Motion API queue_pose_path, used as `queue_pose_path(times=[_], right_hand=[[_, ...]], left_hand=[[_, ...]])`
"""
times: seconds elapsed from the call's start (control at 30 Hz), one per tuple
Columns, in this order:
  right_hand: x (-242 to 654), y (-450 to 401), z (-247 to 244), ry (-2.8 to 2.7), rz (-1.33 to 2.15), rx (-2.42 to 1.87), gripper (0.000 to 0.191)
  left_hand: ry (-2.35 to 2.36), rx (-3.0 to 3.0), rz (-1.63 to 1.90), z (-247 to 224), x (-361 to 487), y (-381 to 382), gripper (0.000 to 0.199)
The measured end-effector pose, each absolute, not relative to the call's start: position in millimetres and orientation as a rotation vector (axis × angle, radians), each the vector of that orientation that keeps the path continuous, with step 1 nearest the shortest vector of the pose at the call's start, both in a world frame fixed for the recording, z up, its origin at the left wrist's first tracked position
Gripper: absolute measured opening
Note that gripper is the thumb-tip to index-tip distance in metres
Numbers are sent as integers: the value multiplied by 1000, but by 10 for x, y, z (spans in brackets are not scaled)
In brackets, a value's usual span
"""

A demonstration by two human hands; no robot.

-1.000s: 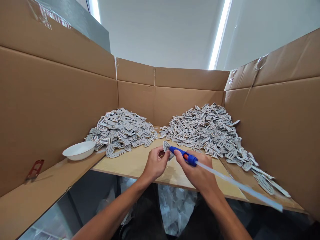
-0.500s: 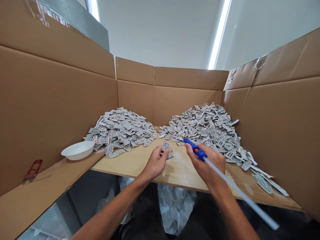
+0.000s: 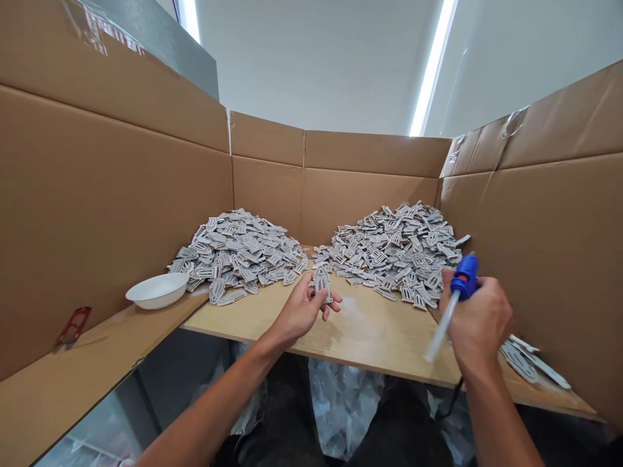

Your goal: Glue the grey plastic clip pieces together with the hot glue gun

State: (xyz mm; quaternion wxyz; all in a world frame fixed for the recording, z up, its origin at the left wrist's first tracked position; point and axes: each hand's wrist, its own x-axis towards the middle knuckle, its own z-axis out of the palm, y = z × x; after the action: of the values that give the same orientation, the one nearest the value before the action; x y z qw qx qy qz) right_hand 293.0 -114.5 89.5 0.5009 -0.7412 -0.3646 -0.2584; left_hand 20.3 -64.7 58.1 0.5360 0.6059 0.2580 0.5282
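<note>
In my left hand (image 3: 304,308), near the middle of the wooden table (image 3: 360,337), a small grey pointed piece with slots (image 3: 322,280) is held between thumb and fingers. My right hand (image 3: 479,318), farther right, is closed around a blue glue gun (image 3: 466,277) with a clear glue stick (image 3: 442,327) poking out of its back end. Beyond my hands lie two heaps of similar grey pieces, a left heap (image 3: 248,250) and a right heap (image 3: 403,246).
Tall cardboard walls (image 3: 370,198) enclose the table. A white bowl (image 3: 158,291) and a red metal object (image 3: 74,326) stand on the left. A few loose pieces (image 3: 523,362) lie at the right edge, and plastic bags (image 3: 343,402) show below.
My right hand has moved right with the glue gun, away from my left hand, and turned it. My left hand has turned the grey piece, and some of its fingers are now spread below it.
</note>
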Motion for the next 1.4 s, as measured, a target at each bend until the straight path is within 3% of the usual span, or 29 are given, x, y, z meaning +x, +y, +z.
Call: queue_pose_path(times=[0.17,0.33,0.63,0.9,1.17,1.4], right_hand=[[2962,-1110,939,-834,-279,-1778,43],[2670,-1063,877,-1160,204,-1316,53],[2072,-1132,769,-1489,536,-1057,55],[2072,-1111,733,-1403,771,-997,48],[2116,-1043,737,-1153,657,-919,46],[2045,-1108,781,-1322,586,-1030,44]], left_hand=[[616,1467,1258,616,182,-660,35],[611,1493,1191,656,217,-743,35],[567,1516,1075,611,313,-830,47],[581,1517,1063,599,315,-830,48],[602,1493,1072,591,315,-819,45],[576,1469,1036,615,313,-838,48]])
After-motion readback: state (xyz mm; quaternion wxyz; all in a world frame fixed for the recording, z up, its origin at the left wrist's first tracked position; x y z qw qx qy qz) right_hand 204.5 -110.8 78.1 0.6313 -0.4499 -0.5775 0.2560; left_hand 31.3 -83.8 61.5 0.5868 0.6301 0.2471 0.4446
